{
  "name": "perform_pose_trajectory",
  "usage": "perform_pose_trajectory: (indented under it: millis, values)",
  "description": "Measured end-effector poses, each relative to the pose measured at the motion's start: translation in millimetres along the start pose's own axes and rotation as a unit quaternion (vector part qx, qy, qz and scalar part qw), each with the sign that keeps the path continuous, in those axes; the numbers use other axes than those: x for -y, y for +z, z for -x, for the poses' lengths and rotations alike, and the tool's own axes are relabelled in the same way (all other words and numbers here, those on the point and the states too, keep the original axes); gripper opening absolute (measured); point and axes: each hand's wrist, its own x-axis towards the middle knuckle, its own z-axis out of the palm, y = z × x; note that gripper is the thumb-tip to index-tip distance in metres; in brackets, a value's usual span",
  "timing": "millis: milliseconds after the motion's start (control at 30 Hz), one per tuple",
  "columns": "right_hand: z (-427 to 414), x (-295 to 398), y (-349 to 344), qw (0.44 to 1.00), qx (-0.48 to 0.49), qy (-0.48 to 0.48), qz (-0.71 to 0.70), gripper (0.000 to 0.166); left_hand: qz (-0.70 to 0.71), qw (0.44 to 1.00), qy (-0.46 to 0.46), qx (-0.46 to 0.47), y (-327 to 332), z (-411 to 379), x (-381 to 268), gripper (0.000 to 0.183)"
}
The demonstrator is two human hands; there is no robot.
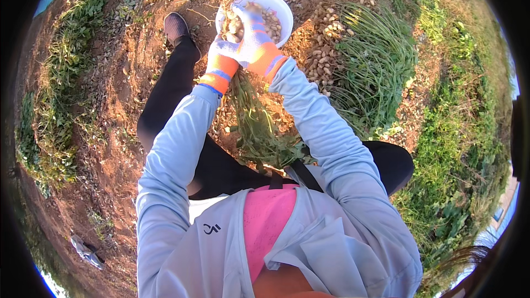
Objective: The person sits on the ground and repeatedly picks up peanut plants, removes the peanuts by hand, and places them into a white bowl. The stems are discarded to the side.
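Note:
Both my hands wear knitted work gloves in orange and pale violet. My left hand (221, 60) is closed around a bunch of peanut plants (250, 118), whose green stems and leaves hang down between my arms. The roots with peanut pods (232, 29) stick out above that hand, over the left side of a white basin (286, 16). My right hand (257, 39) lies against the pods and roots; its fingertips are blurred, and whether they grip any pods is unclear. Loose peanuts (271, 25) lie inside the basin.
To the right, a large heap of green peanut plants (372, 66) lies on the soil with its pods (323, 58) towards the basin. A row of uprooted plants (62, 103) runs along the left. My shoe (176, 27) is left of the basin. A crumpled cloth-like thing (86, 252) lies lower left.

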Motion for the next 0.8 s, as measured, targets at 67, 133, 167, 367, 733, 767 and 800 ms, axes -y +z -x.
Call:
perform_pose_trajectory:
  millis: [67,133,167,367,733,767,800]
  values:
    - [-2.5,-15.1,15.2,0.991,-0.039,0.075,-0.108,0.062,0.297,0.95,-0.096,-0.011,9.7,-4.8,-8.8,0.029]
    - [-11.8,-21.2,23.6,0.987,-0.105,0.073,-0.101,0.045,0.273,0.957,-0.089,-0.044,11.6,-18.9,-3.5,0.035]
    - [-13.6,-24.9,25.3,0.984,-0.109,0.079,-0.118,0.042,0.429,0.89,-0.139,-0.063,12.8,-23.6,-0.2,0.037]
    - [-23.7,-43.3,27.2,0.961,-0.125,0.165,-0.185,0.025,0.316,0.922,-0.221,-0.041,-3.8,-49.5,59.0,0.048]
    - [-52.3,-110.7,22.8,0.899,0.184,0.19,0.349,0.027,-0.504,0.86,0.062,-0.048,24.3,-37.9,32.8,0.032]
    - [-57.2,-114.2,31.6,0.899,0.188,0.213,0.333,0.029,-0.546,0.825,0.142,-0.022,8.8,-40.0,54.4,0.032]
    - [-59.0,-119.0,32.7,0.894,0.193,0.226,0.337,0.03,-0.534,0.833,0.145,0.006,9.1,-41.5,51.1,0.032]
